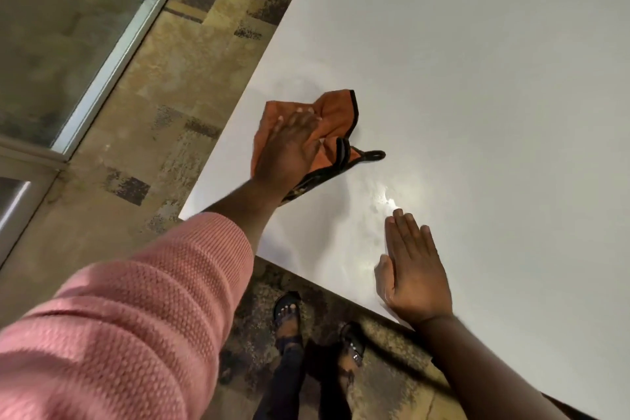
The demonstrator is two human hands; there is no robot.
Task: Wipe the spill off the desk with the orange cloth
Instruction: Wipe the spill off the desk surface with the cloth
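The orange cloth [327,119] is pressed flat under the spread fingers [301,116] of the left hand [289,150], not gripped. A wet sheen [385,198] is seen just beyond the right hand's [414,266] flat, empty fingers on the surface [477,61]; wiping is judged unfinished.

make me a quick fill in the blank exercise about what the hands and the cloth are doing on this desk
1. The left hand presses flat on the ____ cloth.
2. The right hand lies flat and holds ____.
3. The cloth has a ____ trim and a hanging loop.
4. A wet, shiny patch shows on the white desk between the cloth and the ____ hand.

Missing words: orange; nothing; black; right
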